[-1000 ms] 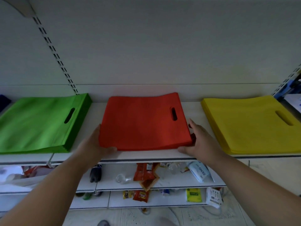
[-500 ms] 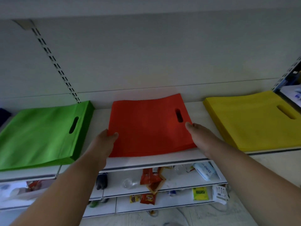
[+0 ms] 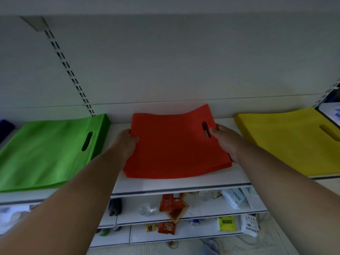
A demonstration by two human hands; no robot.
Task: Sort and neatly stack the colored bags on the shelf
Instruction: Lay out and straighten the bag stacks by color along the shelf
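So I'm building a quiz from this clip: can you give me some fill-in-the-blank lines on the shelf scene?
1. The left hand and right hand grip the ____ stack.
2. Left of it lies the ____ stack.
3. Right of it lies the ____ stack.

Missing words: red; green; yellow.

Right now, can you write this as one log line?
red bags: middle of shelf | left hand: grips left edge | right hand: grips right edge
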